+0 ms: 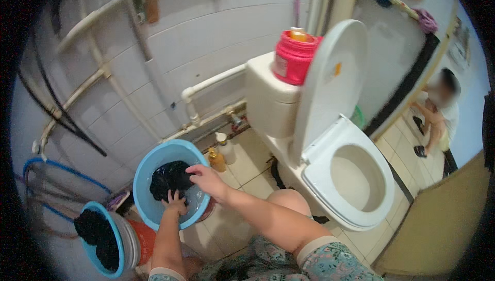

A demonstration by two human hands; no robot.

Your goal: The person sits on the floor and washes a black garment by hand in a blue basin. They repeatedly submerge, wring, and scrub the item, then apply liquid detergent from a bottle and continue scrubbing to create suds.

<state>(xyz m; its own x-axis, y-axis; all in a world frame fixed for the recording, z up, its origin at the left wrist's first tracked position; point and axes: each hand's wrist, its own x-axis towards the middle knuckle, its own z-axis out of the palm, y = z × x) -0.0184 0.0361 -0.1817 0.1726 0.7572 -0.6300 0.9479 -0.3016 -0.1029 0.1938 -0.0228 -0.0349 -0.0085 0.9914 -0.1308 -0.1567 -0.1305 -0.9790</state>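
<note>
A wet-looking black cloth (167,175) lies bunched in a light blue basin (146,170) on the floor in front of me. My left hand (176,203) reaches into the basin with its fingers spread on the near side of the cloth. Over the basin's right side is my right hand (209,182), its fingers bent together at the cloth's right edge; the cloth hides part of its grip. To the left stands a blue-rimmed bucket (119,237) heaped with more black cloth (98,237).
A white toilet (312,191) with raised lid is at right, a pink tub (294,59) on its tank. An amber bottle (216,161) and a white pump bottle (225,149) stand behind the basin. Pipes (216,81) run along the wall. A person (438,111) sits far right.
</note>
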